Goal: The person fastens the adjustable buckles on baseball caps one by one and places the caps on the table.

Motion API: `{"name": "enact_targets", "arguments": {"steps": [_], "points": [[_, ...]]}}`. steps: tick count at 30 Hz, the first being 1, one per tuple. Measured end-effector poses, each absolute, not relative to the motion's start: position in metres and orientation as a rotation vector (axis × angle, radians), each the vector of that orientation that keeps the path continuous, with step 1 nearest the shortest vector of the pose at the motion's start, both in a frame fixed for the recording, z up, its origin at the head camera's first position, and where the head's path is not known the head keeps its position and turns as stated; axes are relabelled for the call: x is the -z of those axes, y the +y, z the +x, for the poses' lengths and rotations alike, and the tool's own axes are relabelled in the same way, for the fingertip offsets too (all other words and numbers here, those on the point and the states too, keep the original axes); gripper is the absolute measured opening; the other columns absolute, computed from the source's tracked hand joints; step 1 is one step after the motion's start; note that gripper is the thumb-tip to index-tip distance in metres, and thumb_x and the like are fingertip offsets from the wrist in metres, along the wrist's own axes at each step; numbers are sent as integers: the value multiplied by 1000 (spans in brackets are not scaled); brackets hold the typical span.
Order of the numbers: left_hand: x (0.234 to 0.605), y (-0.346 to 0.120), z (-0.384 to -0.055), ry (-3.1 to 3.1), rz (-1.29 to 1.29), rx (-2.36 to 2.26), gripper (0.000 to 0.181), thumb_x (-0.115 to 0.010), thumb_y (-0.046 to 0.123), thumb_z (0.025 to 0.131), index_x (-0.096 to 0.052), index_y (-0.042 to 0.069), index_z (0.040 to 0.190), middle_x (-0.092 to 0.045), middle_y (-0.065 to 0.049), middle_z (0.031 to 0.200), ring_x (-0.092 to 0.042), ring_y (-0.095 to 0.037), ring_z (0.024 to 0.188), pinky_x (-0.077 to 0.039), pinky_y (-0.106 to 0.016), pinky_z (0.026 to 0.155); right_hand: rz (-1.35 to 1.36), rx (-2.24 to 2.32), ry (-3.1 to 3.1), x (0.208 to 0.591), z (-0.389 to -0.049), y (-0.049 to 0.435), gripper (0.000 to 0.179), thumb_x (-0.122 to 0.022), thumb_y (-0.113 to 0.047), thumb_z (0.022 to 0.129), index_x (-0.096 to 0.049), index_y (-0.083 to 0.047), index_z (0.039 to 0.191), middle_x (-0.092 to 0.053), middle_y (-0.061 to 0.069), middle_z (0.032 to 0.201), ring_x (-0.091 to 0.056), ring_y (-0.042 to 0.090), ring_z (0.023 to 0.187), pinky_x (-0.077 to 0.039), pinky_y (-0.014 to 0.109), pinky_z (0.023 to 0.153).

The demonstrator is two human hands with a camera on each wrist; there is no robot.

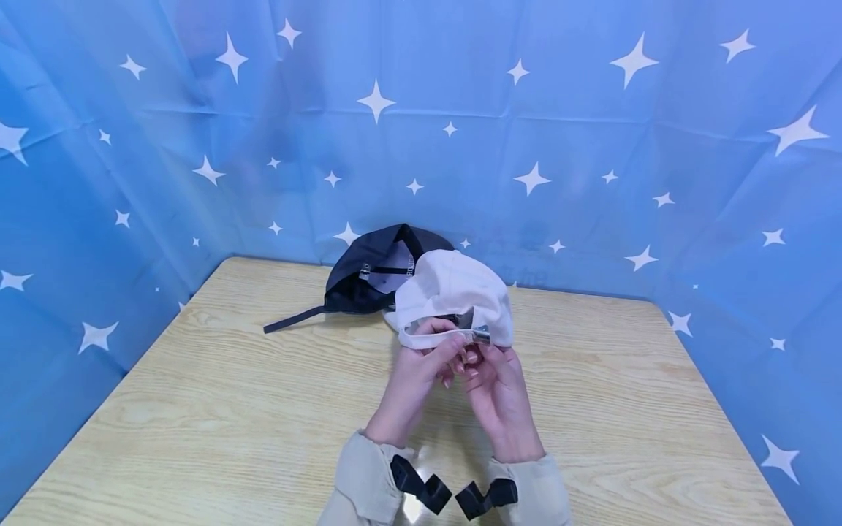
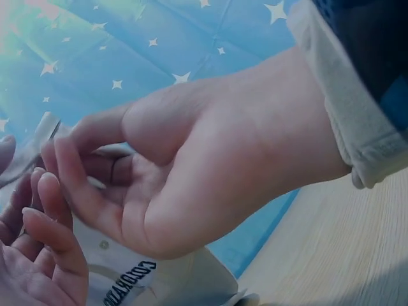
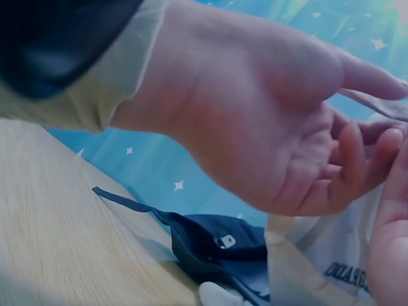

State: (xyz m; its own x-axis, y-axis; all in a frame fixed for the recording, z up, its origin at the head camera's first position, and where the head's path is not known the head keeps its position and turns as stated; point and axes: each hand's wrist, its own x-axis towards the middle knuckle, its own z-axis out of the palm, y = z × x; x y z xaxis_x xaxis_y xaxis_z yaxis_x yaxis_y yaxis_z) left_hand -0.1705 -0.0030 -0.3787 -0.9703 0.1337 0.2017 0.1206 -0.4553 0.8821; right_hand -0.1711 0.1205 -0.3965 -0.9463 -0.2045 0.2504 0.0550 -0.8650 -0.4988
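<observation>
- Toward the near edge of the table (image 1: 263, 409), the person's pale left sleeve (image 1: 365, 475) and right sleeve (image 1: 539, 489) reach in, with a black left mount (image 1: 406, 475) and a black right mount (image 1: 505, 493) at the cuffs.
- Beyond the cuffs, the left hand (image 1: 421, 376) has fingers curled through the rear gap of a white cap (image 1: 454, 285); its grip pinches the back strap (image 1: 424, 340), the thumb lying on the outer side.
- The right hand (image 1: 496, 387) turns its palm up beside it; its grip holds the lower rim of the white cap by thumb and fingers, just under a metal buckle (image 1: 482, 334). The fingertips of both hands come together there.
- The white cap is held with its back toward the person, in the middle of the far half of the table; whether it touches the surface cannot be told. Dark lettering (image 2: 131, 284) shows inside it in both wrist views.
- Behind and partly hidden by it, a dark cap (image 1: 355, 277) lies tilted by the far edge, its hollow in sight with a small buckle (image 1: 365, 271); its loose strap (image 1: 294, 320) sticks out toward the left edge.
- Past the far edge hangs a blue curtain (image 1: 460, 44) with white stars.
</observation>
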Motion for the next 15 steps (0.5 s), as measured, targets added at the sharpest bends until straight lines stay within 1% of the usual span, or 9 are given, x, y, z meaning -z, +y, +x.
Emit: {"name": "enact_targets", "arguments": {"steps": [3,7,11,15], "points": [[383,-5,-173,1535,362,-2654,23,-63,19,83,-53,6,98,-57,-3,75,-52,-13,58,-35,-21,44,-462,2890,687,397,-172,123,14,-38,3,92,-47,-4,100,-56,8,87,-55,14,72,-46,17,59],[385,-10,-174,1439,351,-2655,22,-63,20,84,-52,8,98,-58,-3,76,-53,-11,59,-35,-21,46,-510,2892,592,399,-173,126,15,-35,3,93,-46,-4,101,-56,7,87,-55,14,73,-45,17,59],[383,-13,-174,1388,348,-2668,23,-63,20,83,-51,8,98,-58,-3,77,-53,-11,60,-34,-20,46,-586,2873,533,402,-176,129,21,-29,1,95,-48,-5,100,-55,7,84,-53,12,72,-44,15,57],[382,-14,-174,1428,316,-2688,24,-65,21,82,-52,8,96,-57,-3,77,-52,-11,61,-34,-21,48,-608,2849,541,402,-176,130,24,-26,-1,96,-49,-6,99,-54,6,82,-52,11,71,-44,14,54]]}}
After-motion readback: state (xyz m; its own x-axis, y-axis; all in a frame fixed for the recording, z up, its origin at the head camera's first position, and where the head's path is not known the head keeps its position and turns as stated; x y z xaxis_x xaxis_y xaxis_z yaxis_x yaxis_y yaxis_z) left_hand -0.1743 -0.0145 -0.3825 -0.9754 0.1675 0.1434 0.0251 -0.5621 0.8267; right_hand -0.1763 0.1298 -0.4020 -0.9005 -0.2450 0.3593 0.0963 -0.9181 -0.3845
